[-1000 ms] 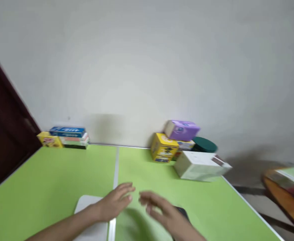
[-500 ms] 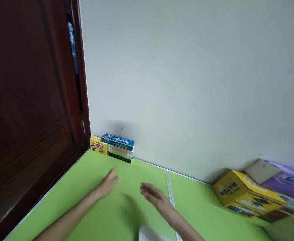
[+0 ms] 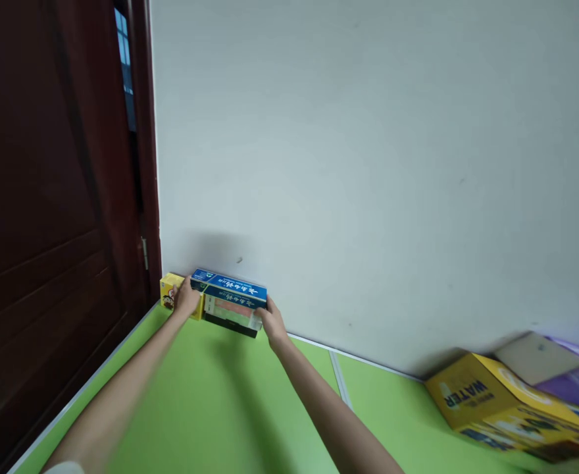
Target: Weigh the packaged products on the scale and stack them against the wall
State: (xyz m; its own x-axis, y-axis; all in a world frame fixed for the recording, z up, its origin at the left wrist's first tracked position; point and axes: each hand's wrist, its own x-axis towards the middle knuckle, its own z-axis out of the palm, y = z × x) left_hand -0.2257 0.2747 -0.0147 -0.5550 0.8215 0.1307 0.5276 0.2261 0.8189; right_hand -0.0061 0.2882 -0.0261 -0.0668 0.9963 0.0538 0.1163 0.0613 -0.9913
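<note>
A long blue toothpaste box (image 3: 235, 286) with white lettering lies against the wall at the back left, on top of a clear-fronted box (image 3: 230, 313) with a black base. Its left end is held by my left hand (image 3: 187, 299), which also covers part of a small yellow snack box (image 3: 168, 293) beside it. My right hand (image 3: 272, 322) grips the right end, with the fingers curled around the corner. Some fingertips of both hands are hidden behind the boxes.
The green tabletop (image 3: 191, 401) meets a pale wall (image 3: 343, 164), and a grey seam (image 3: 339, 378) crosses it. On the right lie a yellow carton (image 3: 487, 395) marked WATER and a purple package (image 3: 576, 388). A dark red door (image 3: 47, 197) stands along the left.
Both hands have reached forward from above the green tabletop to the boxes and closed on the two ends of the blue toothpaste box. The view has shifted slightly.
</note>
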